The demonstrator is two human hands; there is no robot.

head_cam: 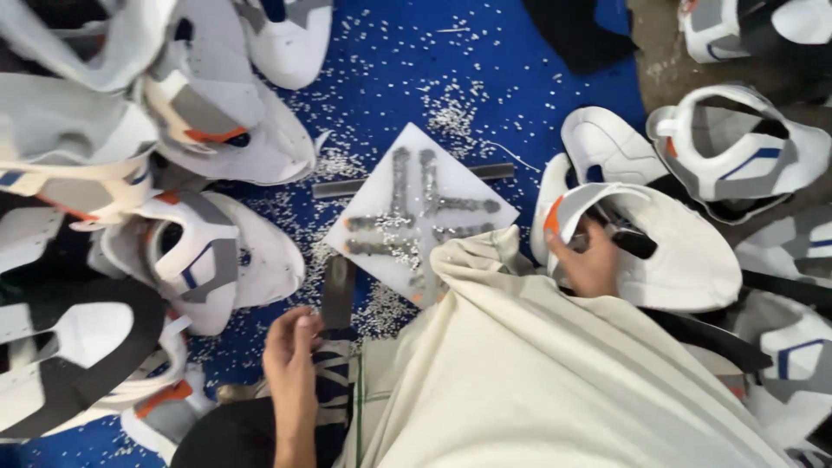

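Two hands: right hand (pixel 592 264) gripping one shoe upper (pixel 685 260), left hand (pixel 290 347) on punch (pixel 338 295).

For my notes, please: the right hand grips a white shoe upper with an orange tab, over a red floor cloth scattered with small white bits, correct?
Not quite: the head view shows the floor cloth is blue, not red. The rest holds: the right hand grips the white shoe upper with an orange tab, and small white bits are scattered there.

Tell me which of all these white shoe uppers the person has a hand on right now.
The white shoe upper right of the cream cloth: the right hand grips its orange-edged opening. All the others lie untouched.
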